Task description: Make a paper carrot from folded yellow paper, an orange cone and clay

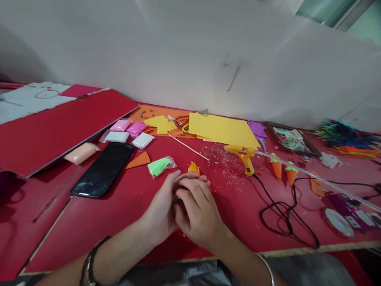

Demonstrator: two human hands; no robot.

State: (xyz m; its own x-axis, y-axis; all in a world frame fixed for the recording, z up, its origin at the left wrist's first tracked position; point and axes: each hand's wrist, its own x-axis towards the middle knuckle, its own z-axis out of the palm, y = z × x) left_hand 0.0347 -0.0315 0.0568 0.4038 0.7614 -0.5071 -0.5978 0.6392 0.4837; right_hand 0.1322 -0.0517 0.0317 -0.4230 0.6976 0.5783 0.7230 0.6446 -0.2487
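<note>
My left hand (161, 211) and my right hand (202, 210) are pressed together over the front of the red table, palms facing and fingers curled over each other. A trace of green shows in the gap between them; whatever they hold is mostly hidden. Just beyond my fingertips lies a small yellow-orange swirled piece (194, 167). To the left of it rests a bright green lump of soft clay (159, 166) in clear wrap. An orange paper wedge (139, 161) lies farther left.
A black phone (103, 169) and several wrapped clay packs (137, 128) lie left, by a red board (62, 126). Right stand a yellow glue gun (244, 155) with looped cable, orange paper carrots (291, 175) and a purple power strip (352, 213). Yellow sheets (224, 128) lie behind.
</note>
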